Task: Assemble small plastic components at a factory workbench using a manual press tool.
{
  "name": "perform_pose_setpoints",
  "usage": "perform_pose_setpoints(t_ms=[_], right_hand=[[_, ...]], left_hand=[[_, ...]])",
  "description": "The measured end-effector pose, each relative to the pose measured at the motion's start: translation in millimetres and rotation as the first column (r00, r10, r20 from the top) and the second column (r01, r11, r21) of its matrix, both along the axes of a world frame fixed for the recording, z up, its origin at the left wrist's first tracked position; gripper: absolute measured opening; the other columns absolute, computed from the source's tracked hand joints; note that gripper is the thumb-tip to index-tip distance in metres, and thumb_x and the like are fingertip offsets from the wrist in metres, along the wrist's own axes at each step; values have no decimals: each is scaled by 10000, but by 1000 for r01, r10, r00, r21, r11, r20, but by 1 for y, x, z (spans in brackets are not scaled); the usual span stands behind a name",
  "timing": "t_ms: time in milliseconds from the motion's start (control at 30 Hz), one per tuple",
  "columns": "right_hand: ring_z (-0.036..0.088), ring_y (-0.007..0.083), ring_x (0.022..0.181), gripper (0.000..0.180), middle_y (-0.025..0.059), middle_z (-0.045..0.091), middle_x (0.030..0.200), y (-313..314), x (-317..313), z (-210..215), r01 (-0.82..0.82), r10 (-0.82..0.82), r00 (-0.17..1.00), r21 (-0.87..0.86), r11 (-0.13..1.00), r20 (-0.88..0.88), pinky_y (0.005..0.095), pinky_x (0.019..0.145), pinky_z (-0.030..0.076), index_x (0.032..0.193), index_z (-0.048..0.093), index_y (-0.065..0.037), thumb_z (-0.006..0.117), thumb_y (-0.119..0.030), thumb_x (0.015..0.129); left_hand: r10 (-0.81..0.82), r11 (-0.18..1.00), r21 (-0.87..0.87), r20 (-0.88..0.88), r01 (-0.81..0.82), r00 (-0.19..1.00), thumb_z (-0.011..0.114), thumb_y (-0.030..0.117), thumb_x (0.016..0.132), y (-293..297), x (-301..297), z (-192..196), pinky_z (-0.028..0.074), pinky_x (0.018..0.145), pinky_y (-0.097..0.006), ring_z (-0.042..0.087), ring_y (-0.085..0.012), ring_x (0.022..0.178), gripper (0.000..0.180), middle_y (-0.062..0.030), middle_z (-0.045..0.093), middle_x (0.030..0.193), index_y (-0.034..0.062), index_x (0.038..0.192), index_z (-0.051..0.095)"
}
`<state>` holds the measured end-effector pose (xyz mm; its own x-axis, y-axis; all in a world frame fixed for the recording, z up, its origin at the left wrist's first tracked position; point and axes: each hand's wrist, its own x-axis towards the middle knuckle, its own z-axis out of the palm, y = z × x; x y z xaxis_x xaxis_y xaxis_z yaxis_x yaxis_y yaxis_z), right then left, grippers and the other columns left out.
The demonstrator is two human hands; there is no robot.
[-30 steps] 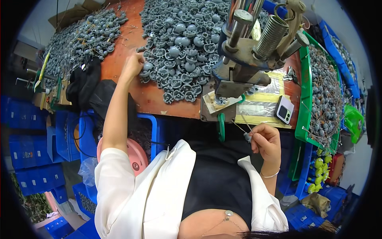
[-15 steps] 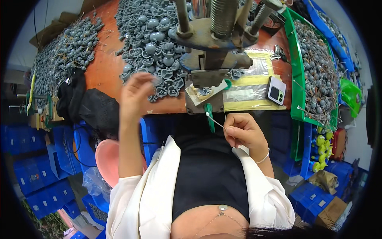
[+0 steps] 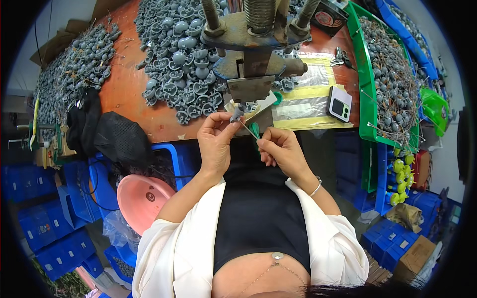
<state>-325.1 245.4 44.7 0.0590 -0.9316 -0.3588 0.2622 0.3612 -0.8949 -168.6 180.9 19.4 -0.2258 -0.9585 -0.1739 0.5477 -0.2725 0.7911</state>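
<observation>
In front of the press (image 3: 252, 87), both my hands meet near the table's front edge. My left hand (image 3: 214, 143) is closed, its thumb and fingertips pinching a small grey plastic part (image 3: 237, 113). My right hand (image 3: 284, 150) is closed too, gripping a thin metal rod (image 3: 250, 130) that slants up to the grey part. Whether the rod's tip sits inside the part cannot be made out. Just below the press hangs a green piece (image 3: 254, 130), close to the rod. A heap of grey rounded plastic parts (image 3: 184, 64) spreads over the table left of the press.
Another grey heap with thin wires (image 3: 82, 64) lies far left, beside a black cloth (image 3: 121, 136). On the right are a phone (image 3: 340, 104), keys (image 3: 342, 58) and a green tray (image 3: 370, 99) of wired parts. A pink basin (image 3: 141, 198) stands below the table.
My left hand has come from beside the heap to the press front, now pinching a grey part. My right hand has moved slightly left, bringing the rod to that part. The view shifted a little.
</observation>
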Motion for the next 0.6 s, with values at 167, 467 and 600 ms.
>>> perform_pose_setpoints(t_ms=[167,467,600], right_hand=[[520,47,469,206,12,575,588,-2,5,1,2,-1,1000,-5,1000,30,159,427,376,741,550,-49,583,-168,906],[543,74,505,177,31,594,632,-1,8,0,141,-162,984,-232,962,-76,192,475,432,803,584,-8,568,-139,921],[557,87,517,201,32,605,630,5,1,1,-56,-247,790,-467,882,-561,208,471,430,748,608,11,598,-123,898]], left_hand=[[5,1000,-19,-9,-5,1000,631,-71,817,3,-3,2,517,821,-281,651,-180,867,183,-123,647,938,-14,971,552],[-394,825,-317,270,468,878,643,-11,813,-2,9,8,434,878,-258,510,-130,993,508,-60,479,1121,6,1297,487],[-170,665,-555,540,500,825,656,5,791,-15,27,14,419,709,-239,514,-142,845,218,-57,508,959,18,1006,688]])
